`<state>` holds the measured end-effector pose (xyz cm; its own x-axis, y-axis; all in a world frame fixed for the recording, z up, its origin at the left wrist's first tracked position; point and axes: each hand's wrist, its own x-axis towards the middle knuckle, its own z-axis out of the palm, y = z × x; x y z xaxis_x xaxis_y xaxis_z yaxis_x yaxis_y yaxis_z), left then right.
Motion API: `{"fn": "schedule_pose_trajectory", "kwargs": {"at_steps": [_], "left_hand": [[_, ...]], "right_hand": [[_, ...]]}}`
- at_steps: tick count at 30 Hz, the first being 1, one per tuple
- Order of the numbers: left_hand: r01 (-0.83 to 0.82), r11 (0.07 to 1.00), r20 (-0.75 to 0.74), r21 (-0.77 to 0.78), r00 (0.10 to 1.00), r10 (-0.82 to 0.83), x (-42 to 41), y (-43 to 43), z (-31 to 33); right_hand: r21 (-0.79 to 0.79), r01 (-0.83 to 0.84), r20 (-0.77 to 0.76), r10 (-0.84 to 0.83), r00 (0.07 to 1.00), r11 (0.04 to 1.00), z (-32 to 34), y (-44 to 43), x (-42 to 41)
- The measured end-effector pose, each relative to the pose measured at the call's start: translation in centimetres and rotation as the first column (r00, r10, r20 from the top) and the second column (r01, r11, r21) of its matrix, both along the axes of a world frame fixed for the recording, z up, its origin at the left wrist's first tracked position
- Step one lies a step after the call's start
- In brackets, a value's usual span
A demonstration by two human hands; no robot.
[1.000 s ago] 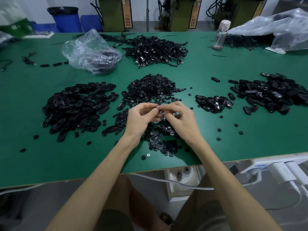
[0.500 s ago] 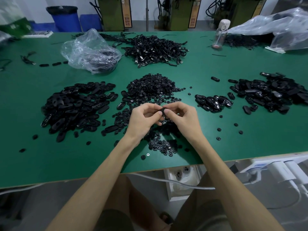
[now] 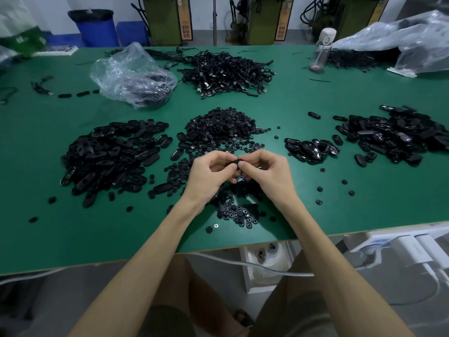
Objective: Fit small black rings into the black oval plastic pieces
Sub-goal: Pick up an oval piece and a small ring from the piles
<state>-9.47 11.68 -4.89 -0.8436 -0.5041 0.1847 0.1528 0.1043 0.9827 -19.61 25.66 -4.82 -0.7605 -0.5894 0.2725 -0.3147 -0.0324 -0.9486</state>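
Green table (image 3: 315, 215): oval pcs pile (image 3: 109, 156) ctr-left, ring pile (image 3: 223, 127) ctr, plastic bag (image 3: 131, 76) upper left; at frame ctr left hand (image 3: 209, 175) & right hand (image 3: 268, 173), both curled, pinch one black oval piece (image 3: 237, 164) btwn fingertips.

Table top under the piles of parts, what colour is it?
The table top is plain green, clearest in the head view.

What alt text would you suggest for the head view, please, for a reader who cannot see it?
The left hand and right hand pinch one small black piece between them above a green table. A heap of rings lies just beyond, flanked by heaps of ovals on the left and right; a clear bag and tangled cables sit farther back.
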Motion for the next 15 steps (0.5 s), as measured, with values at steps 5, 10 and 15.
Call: {"fn": "schedule_pose_trajectory", "kwargs": {"at_steps": [5, 10, 15], "left_hand": [[-0.04, 0.997, 0.035, -0.067, 0.998, 0.043, -0.2, 0.02, -0.11], [-0.07, 0.992, 0.051, -0.103, 0.996, 0.075, -0.21, 0.21, 0.1], [-0.058, 0.993, 0.049, -0.103, 0.997, 0.063, -0.13, 0.11, 0.04]], "right_hand": [[0.01, -0.028, -0.028, 0.028, 0.999, 1.0, 0.0, -0.08, 0.17], [0.026, -0.042, -0.039, 0.043, 0.998, 0.999, 0.05, -0.21, 0.27], [0.013, -0.042, -0.029, 0.042, 0.999, 0.999, -0.11, -0.2, 0.18]]}}
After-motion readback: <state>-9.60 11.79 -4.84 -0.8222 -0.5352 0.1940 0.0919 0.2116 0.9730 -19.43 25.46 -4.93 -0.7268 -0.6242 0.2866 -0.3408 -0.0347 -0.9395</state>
